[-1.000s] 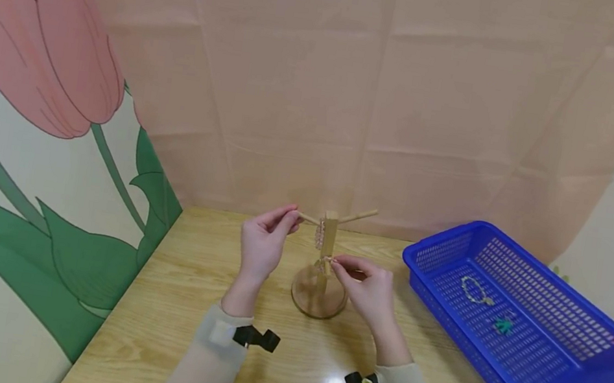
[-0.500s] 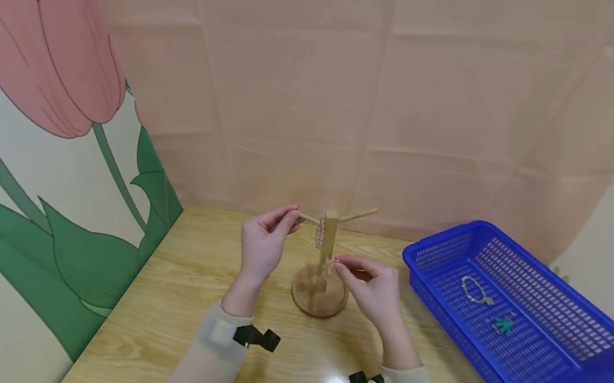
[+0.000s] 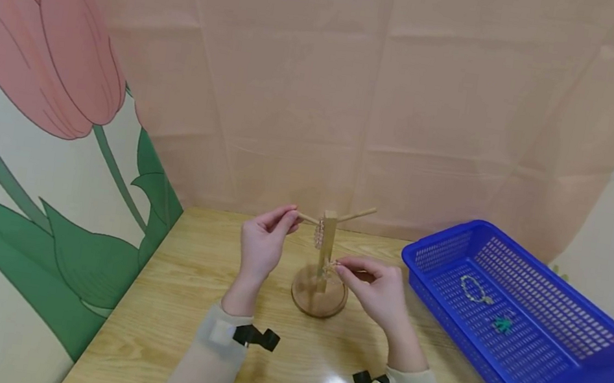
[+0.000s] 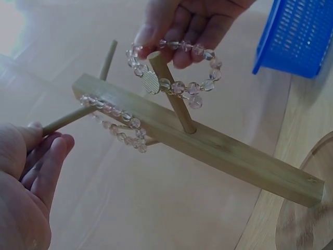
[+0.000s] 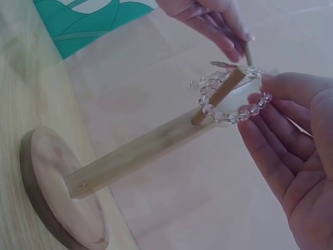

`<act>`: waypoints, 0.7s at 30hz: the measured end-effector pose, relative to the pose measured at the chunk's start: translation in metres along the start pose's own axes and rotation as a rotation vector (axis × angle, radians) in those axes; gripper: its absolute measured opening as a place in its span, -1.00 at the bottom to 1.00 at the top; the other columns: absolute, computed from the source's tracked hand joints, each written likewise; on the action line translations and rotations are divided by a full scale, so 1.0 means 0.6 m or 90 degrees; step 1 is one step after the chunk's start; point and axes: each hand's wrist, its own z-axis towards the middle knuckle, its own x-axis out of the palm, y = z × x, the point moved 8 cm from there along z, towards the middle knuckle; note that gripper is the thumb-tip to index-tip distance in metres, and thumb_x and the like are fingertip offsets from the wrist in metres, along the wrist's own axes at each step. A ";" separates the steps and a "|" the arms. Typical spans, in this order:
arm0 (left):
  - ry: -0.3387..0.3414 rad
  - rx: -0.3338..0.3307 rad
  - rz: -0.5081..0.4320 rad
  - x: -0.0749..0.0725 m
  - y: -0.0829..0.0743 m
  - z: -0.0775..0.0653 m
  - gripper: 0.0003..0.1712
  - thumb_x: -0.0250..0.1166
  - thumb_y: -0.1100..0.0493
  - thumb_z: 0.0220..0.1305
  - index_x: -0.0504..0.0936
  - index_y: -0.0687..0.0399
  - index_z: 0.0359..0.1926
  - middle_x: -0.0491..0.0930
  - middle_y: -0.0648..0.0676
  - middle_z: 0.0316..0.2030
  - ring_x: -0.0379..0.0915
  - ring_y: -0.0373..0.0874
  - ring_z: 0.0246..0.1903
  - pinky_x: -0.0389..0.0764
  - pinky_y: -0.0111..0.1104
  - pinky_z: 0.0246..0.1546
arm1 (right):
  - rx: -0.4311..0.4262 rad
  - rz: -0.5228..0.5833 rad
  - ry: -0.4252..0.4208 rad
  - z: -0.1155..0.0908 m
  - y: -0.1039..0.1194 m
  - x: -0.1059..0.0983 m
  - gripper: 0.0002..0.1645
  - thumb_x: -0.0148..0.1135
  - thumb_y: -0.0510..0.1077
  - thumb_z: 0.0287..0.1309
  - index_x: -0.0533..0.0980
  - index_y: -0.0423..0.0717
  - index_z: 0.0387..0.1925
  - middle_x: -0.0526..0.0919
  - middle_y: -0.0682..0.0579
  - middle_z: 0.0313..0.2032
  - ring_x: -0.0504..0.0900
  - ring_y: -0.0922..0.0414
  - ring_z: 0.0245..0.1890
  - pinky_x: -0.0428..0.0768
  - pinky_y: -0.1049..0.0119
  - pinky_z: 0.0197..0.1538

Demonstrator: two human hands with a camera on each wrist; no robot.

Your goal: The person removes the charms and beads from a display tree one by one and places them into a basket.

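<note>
In the head view, a wooden stand (image 3: 327, 241) with a square post and round base stands on the table. My left hand (image 3: 264, 241) pinches the end of its left peg between thumb and fingers. On that peg, close to the post, hangs a bracelet of clear pinkish beads (image 4: 126, 115). My right hand (image 3: 374, 289) pinches a second clear pink bead bracelet (image 4: 208, 85) by its far side. This loop appears to surround the tip of the front peg (image 4: 179, 110); a flat patterned charm (image 4: 151, 82) hangs from it beside the peg.
Right of the stand sits a blue plastic basket (image 3: 443, 309), holding a pale bead bracelet (image 3: 472, 289) and a small green item (image 3: 502, 325). A pinkish cloth (image 3: 298, 85) hangs behind the table (image 3: 179, 304). Another peg (image 3: 359, 214) points back right.
My right hand has shifted slightly right and toward me, drawing the pinched bracelet a little outward at the front peg. The left hand keeps its place on the left peg.
</note>
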 end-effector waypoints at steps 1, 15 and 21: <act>0.000 0.001 0.000 0.000 0.000 0.001 -0.80 0.40 0.45 0.41 0.74 0.57 -0.03 0.75 0.47 -0.19 0.80 -0.25 -0.27 0.85 -0.33 -0.16 | -0.001 0.000 0.003 0.000 0.002 -0.001 -0.87 0.54 -0.31 0.27 0.82 -0.09 -0.16 0.86 0.05 -0.22 0.80 0.24 -0.23 0.82 0.42 -0.18; -0.028 0.008 0.001 -0.007 -0.002 -0.008 -0.80 0.45 0.41 0.38 0.77 0.51 -0.05 0.74 0.50 -0.18 0.81 -0.18 -0.26 0.86 -0.31 -0.15 | 0.003 0.013 0.030 -0.003 0.013 -0.005 -0.86 0.54 -0.29 0.28 0.82 -0.04 -0.16 0.85 0.10 -0.21 0.80 0.21 -0.22 0.83 0.37 -0.17; -0.048 0.024 0.029 -0.012 -0.006 -0.015 -0.83 0.50 0.37 0.35 0.80 0.43 -0.10 0.79 0.37 -0.22 0.81 -0.16 -0.31 0.86 -0.32 -0.19 | -0.017 0.006 0.008 -0.003 0.014 -0.016 -0.81 0.54 -0.35 0.25 0.82 -0.07 -0.14 0.86 0.07 -0.22 0.81 0.22 -0.24 0.84 0.35 -0.20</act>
